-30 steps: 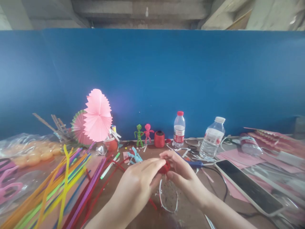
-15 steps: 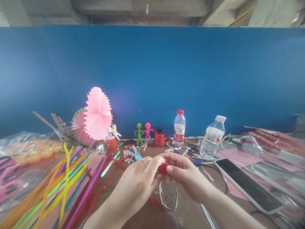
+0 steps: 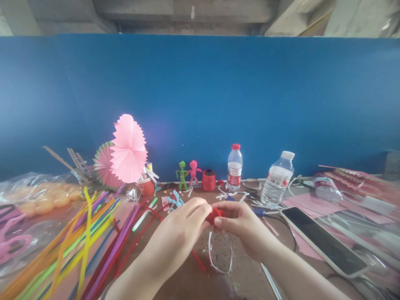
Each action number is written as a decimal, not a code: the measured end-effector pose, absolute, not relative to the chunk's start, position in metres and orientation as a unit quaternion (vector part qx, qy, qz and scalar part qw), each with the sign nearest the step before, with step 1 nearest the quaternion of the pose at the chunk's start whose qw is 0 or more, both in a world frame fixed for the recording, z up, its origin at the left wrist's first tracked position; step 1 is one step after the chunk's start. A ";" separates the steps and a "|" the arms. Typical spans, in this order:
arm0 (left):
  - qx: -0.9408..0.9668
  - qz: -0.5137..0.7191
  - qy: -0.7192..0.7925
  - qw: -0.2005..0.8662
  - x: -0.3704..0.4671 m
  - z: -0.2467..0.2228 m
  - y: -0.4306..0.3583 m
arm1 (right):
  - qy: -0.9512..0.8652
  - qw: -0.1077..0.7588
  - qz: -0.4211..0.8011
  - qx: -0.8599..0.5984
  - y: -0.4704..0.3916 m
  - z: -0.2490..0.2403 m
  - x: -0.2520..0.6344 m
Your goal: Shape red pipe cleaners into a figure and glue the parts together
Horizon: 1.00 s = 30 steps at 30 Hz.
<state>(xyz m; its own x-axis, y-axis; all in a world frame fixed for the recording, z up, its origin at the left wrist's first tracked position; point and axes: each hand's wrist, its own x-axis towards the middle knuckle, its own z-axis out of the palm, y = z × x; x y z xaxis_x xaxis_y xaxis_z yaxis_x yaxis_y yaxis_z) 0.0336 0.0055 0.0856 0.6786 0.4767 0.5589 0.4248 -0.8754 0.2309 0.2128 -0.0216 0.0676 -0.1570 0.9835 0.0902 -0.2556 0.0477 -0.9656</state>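
Between both hands, over the middle of the table, is a small red pipe-cleaner bundle [image 3: 215, 216], partly covered by fingers. My left hand [image 3: 184, 227] grips it from the left, back of the hand turned up, its fingertips mostly hidden. From the other side my right hand [image 3: 239, 221] pinches it between thumb and fingers. Under the hands a white cord loop [image 3: 221, 271] lies on the brown table [image 3: 187, 285]. A light blue twisted figure [image 3: 176, 200] rests just beyond my left hand. Farther back stand a green pipe-cleaner figure [image 3: 182, 176] and a pink one [image 3: 194, 173].
Colourful pipe cleaners [image 3: 73, 237] spread across the left, beside pink scissors [image 3: 14, 237]. A red container [image 3: 208, 180], a water bottle [image 3: 234, 168] and a tilted bottle [image 3: 277, 181] stand behind. A phone [image 3: 323, 241] lies at right. Pink paper fans [image 3: 129, 150] rise at back left.
My fingers have shifted slightly around the red bundle, and more of it shows now. My left hand is a little higher. Both hands keep hold of it.
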 end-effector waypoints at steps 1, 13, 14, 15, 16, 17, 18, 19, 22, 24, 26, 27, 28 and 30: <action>0.916 0.315 0.247 0.031 0.033 0.085 0.006 | -0.485 0.537 0.585 -0.366 -0.021 0.067 0.213; 0.891 0.371 0.263 -0.015 0.035 0.079 0.008 | -0.508 0.568 0.511 -0.398 -0.020 0.064 0.210; 0.890 0.366 0.272 -0.004 0.035 0.080 0.008 | -0.513 0.570 0.504 -0.399 -0.020 0.065 0.210; 0.890 0.360 0.280 0.006 0.035 0.081 0.008 | -0.518 0.573 0.495 -0.398 -0.020 0.065 0.210; 0.890 0.353 0.288 0.017 0.036 0.082 0.008 | -0.523 0.575 0.488 -0.397 -0.021 0.065 0.210; 0.889 0.349 0.294 0.026 0.036 0.083 0.007 | -0.527 0.578 0.482 -0.396 -0.021 0.065 0.211; 0.888 0.347 0.298 0.035 0.037 0.083 0.007 | -0.530 0.580 0.478 -0.393 -0.021 0.065 0.211; 0.887 0.348 0.301 0.044 0.037 0.084 0.007 | -0.532 0.581 0.477 -0.389 -0.021 0.064 0.211; 0.880 0.348 0.315 0.071 0.039 0.087 0.006 | -0.538 0.584 0.480 -0.374 -0.021 0.062 0.212; 0.874 0.346 0.330 0.089 0.040 0.090 0.005 | -0.548 0.585 0.471 -0.368 -0.021 0.062 0.212; 0.868 0.342 0.343 0.108 0.041 0.093 0.003 | -0.558 0.587 0.455 -0.369 -0.021 0.062 0.212; 0.865 0.339 0.349 0.118 0.041 0.095 0.002 | -0.564 0.587 0.447 -0.370 -0.021 0.062 0.212; 0.863 0.335 0.355 0.130 0.041 0.097 0.002 | -0.569 0.587 0.440 -0.371 -0.021 0.062 0.212; 0.858 0.325 0.366 0.154 0.040 0.099 0.001 | -0.587 0.582 0.419 -0.375 -0.021 0.062 0.214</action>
<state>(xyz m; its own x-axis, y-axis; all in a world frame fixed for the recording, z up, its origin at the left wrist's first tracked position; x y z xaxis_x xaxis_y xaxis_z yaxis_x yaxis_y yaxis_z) 0.0405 0.0008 0.0994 0.5206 0.7281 0.4459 0.5274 -0.6849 0.5027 0.2136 -0.0210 0.0618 -0.0406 0.9286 0.3689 -0.0480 0.3669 -0.9290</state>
